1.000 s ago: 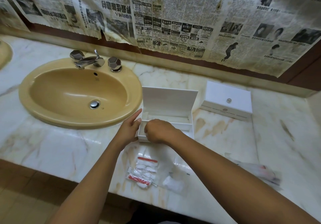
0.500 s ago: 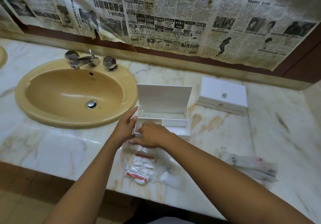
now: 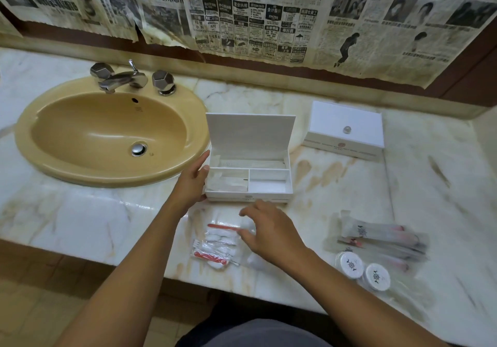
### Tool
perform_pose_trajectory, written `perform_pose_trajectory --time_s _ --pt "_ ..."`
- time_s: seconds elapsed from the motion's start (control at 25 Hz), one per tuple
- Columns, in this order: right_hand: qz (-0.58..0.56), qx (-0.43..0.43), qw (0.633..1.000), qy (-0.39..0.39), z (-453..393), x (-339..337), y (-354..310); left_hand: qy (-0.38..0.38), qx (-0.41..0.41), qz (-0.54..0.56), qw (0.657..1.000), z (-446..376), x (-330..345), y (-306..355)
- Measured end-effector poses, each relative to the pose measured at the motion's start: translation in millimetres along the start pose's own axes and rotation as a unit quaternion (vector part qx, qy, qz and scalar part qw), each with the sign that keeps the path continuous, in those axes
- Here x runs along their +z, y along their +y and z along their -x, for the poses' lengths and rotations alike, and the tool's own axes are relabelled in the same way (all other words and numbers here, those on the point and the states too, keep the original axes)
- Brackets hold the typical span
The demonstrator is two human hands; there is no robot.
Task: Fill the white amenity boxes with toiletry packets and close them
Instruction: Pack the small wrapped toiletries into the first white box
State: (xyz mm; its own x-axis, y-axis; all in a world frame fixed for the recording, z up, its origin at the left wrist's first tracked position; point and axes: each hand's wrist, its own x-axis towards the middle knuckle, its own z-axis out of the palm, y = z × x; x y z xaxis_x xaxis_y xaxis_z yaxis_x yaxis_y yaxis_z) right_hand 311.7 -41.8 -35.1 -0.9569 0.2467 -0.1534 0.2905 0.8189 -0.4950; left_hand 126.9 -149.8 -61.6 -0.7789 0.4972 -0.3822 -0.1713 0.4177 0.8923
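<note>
An open white amenity box (image 3: pixel 269 193) stands on the marble counter with its lid up. A clear packet lies in its front left compartment and a comb packet in the back one. My left hand (image 3: pixel 192 182) holds the box's left side. My right hand (image 3: pixel 269 232) hovers with loosely spread fingers over the clear toiletry packets (image 3: pixel 217 244) with red and white contents, in front of the box. It holds nothing. A second white amenity box (image 3: pixel 345 128) sits closed at the back right.
A yellow sink (image 3: pixel 107 134) with chrome taps (image 3: pixel 121 77) lies to the left. Toothbrush packets (image 3: pixel 382 236) and two round white packets (image 3: pixel 363 270) lie at the right near the counter's front edge. Newspaper covers the wall behind.
My right hand has left the box's front left compartment and pulled back toward me over the packets. A packet now lies in that compartment. The view has shifted lower.
</note>
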Motion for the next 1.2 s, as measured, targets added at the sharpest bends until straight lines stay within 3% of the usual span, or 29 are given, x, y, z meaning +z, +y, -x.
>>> perform_pose_trajectory --time_s 0.12,0.2,0.48,0.76,1.2 --pt "0.064 0.038 0.992 -0.104 17.7 13.3 13.5 0.006 0.009 -0.011 1.000 2.9 1.9 2.9" --pt "0.090 0.037 0.987 -0.128 23.4 20.7 18.8 0.008 0.007 0.006 1.000 4.8 1.5 0.7" --pt "0.079 0.040 0.992 -0.088 20.5 27.0 22.2 0.023 0.030 0.022 0.999 13.0 3.5 -13.9" --pt "0.047 0.037 0.997 -0.043 15.7 29.1 23.7 0.064 0.103 -0.136 0.983 10.7 10.2 -22.5" --pt "-0.084 0.014 0.994 0.074 -12.4 -24.7 -9.2 -0.008 0.007 0.005 1.000 14.2 -2.5 -6.8"
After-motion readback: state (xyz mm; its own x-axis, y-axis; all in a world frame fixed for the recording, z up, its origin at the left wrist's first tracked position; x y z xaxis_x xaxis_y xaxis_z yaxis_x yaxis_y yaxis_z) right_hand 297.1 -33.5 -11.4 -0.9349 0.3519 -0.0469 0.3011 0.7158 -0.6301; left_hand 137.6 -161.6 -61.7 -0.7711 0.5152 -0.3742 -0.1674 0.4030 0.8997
